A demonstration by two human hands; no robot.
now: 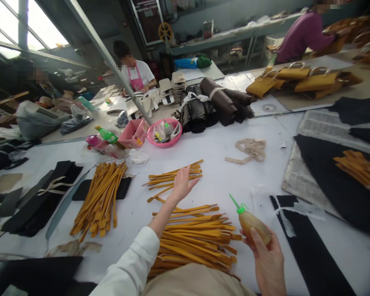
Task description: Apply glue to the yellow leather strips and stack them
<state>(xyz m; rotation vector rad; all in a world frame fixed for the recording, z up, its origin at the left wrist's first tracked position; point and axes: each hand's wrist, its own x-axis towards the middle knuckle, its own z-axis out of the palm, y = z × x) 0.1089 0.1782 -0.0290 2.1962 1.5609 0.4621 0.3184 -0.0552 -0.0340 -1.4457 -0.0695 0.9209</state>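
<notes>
My right hand (267,250) is wrapped round a squeeze bottle (255,224) of yellowish glue, its green nozzle tilted up and to the left. Stretched out ahead, my left hand (183,183) lies over a small row of mustard leather straps (163,178), fingers extended; whether it presses on them I cannot tell. Nearer to me a larger pile of the same straps (197,238) spreads across the white table, partly covered by my left arm and my lap. Another heap of straps (100,195) rests on a black piece at the left.
A pink basin (176,139) and a pink box (135,133) stand beyond the straps. Dark rolled material (217,100) lies at the back. Black panels (314,242) flank me on the right, and a tied black stack (45,197) on the left. Other people work at farther tables.
</notes>
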